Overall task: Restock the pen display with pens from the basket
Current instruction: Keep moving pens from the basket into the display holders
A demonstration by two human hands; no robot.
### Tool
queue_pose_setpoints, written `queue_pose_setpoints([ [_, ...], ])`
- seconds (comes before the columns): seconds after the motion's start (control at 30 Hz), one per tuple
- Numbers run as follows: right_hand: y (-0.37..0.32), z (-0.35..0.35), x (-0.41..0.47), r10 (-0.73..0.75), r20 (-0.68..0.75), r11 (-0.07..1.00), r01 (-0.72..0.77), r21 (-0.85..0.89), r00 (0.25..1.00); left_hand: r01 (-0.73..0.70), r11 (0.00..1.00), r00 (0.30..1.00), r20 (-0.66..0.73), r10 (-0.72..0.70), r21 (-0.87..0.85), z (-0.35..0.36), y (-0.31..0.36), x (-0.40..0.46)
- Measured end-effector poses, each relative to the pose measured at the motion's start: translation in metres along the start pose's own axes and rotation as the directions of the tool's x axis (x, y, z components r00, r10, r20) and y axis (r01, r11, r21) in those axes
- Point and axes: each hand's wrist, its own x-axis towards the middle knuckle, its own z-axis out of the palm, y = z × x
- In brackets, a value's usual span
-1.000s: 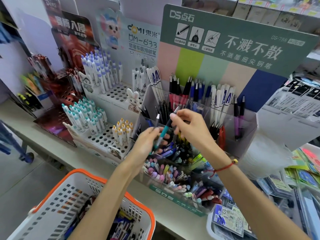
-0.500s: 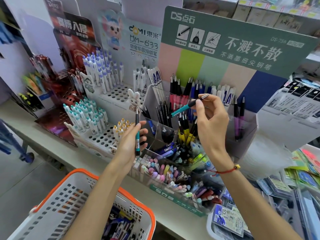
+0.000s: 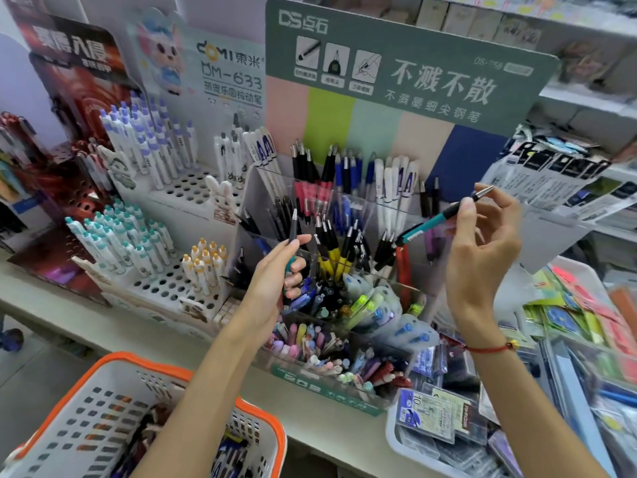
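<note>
Up above clear display [image 3: 344, 215], hands each gripping teal pen: left [image 3: 279, 270], right [image 3: 482, 236].

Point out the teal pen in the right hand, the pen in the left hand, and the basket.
Teal pen [image 3: 435, 221], head view: mid-barrel.
Left-hand pen [image 3: 293, 225], head view: dark upper barrel above the fingers.
Basket [image 3: 144, 362], head view: orange rim.

A pale counter [image 3: 131, 326] carries a white tray [image 3: 391, 431] at the right, filled with flat refill packets [image 3: 427, 417]. Beside it, further right, lie bright green and pink packaged items [image 3: 586, 315]. Behind them stands a shelf [image 3: 586, 108] with blurred boxes, and printed cards [image 3: 551, 181] lean against it.
</note>
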Motion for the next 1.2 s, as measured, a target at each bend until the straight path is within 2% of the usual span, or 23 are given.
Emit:
queue_pose_setpoints([
  [0.2, 0.008, -0.021, -0.004, -0.005, 0.008, 0.999, 0.006, -0.047, 1.0, 0.037, 0.999, 0.998, 0.057, -0.037, 0.0, 0.022, -0.007, 0.004],
  [0.43, -0.015, 0.0, -0.003, -0.123, 0.179, 0.992, 0.126, -0.006, 0.976, 0.062, 0.998, 0.997, 0.043, -0.062, 0.005, 0.026, -0.008, 0.003],
  [0.87, 0.004, -0.024, -0.01, 0.06, 0.157, 0.998, -0.059, -0.009, 0.986, 0.071, 0.997, 0.996, -0.043, -0.072, -0.022, -0.006, -0.011, -0.002],
  [1.2, -0.011, 0.008, -0.042, 0.094, 0.361, 0.99, -0.126, 0.067, 0.928, -0.003, 0.983, 0.979, -0.201, -0.034, -0.181, -0.049, -0.001, -0.008],
])
